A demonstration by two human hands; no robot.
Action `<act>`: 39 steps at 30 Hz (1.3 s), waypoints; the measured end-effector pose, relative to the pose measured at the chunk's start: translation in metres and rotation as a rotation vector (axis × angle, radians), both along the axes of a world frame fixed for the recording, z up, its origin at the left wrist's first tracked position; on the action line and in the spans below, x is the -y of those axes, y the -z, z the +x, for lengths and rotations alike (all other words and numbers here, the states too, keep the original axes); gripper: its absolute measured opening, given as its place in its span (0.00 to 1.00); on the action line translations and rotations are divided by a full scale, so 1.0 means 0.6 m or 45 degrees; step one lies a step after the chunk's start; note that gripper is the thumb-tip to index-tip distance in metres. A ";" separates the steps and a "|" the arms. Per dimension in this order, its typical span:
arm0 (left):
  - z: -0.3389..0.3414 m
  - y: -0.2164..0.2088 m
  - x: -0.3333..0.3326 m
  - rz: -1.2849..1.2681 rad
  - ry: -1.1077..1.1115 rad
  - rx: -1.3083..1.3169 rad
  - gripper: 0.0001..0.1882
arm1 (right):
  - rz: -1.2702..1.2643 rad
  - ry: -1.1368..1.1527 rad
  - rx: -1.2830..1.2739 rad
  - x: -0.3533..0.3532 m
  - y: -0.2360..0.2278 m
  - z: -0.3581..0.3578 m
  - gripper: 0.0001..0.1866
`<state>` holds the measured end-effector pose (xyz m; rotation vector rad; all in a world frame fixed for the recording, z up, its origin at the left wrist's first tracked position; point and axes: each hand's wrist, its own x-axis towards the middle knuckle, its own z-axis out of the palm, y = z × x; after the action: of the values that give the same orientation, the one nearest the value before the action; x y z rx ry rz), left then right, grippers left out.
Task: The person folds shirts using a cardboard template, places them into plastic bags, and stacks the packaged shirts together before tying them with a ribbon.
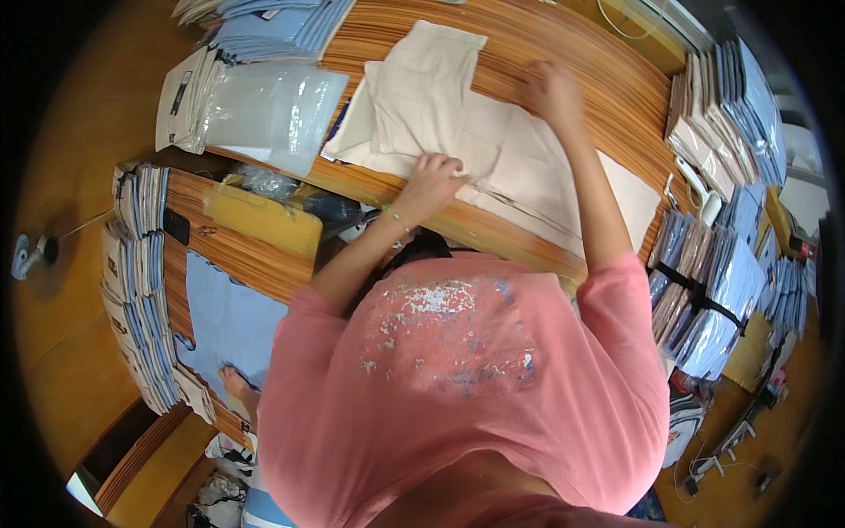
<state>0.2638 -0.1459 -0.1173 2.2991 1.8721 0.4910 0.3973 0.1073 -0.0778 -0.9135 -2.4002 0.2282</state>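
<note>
A beige garment [519, 150] lies spread on the wood-grain table in front of me, one part of it folded across toward the far side. My left hand [431, 187] is at its near edge, fingers curled down and pinching the cloth. Beyond the garment's far edge, my right hand [554, 92] hovers over the tabletop, smeared by motion, so its fingers cannot be read. Close to the garment's left end lie clear plastic bags [282, 110].
Stacked blue garments [277, 31] stand at the far left, and bagged ones [704, 282] at the right. A white handheld tool [700, 189] lies near the right edge. On the left table, another person's hand [236, 383] rests on a blue garment [229, 317].
</note>
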 end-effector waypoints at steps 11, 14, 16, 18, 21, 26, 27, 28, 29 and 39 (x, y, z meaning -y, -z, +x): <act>-0.088 -0.031 -0.087 0.067 -0.364 1.214 0.13 | -0.234 -0.221 0.091 -0.013 0.042 -0.208 0.06; -0.100 -0.043 -0.175 -0.012 -0.576 1.733 0.11 | -0.190 -0.356 -0.107 0.062 -0.005 -0.141 0.06; -0.082 -0.064 -0.194 -0.196 -0.537 1.930 0.11 | -0.296 -0.293 -0.246 0.117 -0.024 -0.101 0.07; -0.064 -0.079 -0.179 -0.540 -0.397 2.079 0.11 | -0.390 -0.253 -0.255 0.140 -0.033 -0.048 0.07; -0.026 -0.084 -0.142 -0.639 -0.405 2.035 0.09 | -0.667 -0.260 -0.428 0.188 -0.049 0.011 0.08; 0.044 -0.109 -0.084 -0.158 -0.406 1.296 0.09 | -2.152 -0.050 -1.225 0.219 -0.015 0.069 0.07; 0.057 -0.118 -0.072 -0.144 -0.400 1.149 0.09 | -2.165 -0.143 -1.214 0.224 -0.010 0.065 0.07; 0.069 -0.124 -0.061 -0.054 -0.352 1.052 0.09 | -2.219 -0.105 -1.177 0.228 0.003 0.068 0.07; 0.079 -0.130 -0.053 0.038 -0.309 0.949 0.09 | -2.273 -0.075 -1.135 0.228 0.023 0.070 0.08; 0.093 -0.146 0.020 0.224 -0.141 0.711 0.09 | -1.744 -0.529 -0.645 0.239 0.010 -0.029 0.10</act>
<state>0.3198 -0.1582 -0.0295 1.8757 1.7216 1.2085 0.3796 -0.0360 -0.0835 -0.6540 -1.6851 2.1123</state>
